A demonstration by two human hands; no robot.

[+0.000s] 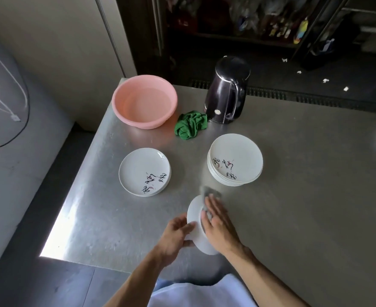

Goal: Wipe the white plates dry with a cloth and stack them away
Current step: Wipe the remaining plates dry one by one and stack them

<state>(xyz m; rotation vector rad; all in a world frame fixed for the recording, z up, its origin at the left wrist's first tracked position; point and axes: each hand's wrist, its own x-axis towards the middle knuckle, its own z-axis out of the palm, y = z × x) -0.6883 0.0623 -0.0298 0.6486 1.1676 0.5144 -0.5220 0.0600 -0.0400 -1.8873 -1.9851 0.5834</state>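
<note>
My left hand [176,235] grips the near rim of a white plate [194,222], which stands tilted on edge above the steel table [293,196]. My right hand [218,220] lies flat, fingers straight, pressing a grey cloth [211,194] against the plate's far face; the cloth is blurred. A stack of several white plates [235,162] with dark painted marks stands to the right. To the left, a white plate [144,171] with the same marks tops a low pile.
A pink basin [144,100] holding water sits at the table's far left corner. A crumpled green cloth [190,125] lies beside a dark electric kettle [226,91]. The table's left edge drops to the floor; dark shelves stand behind.
</note>
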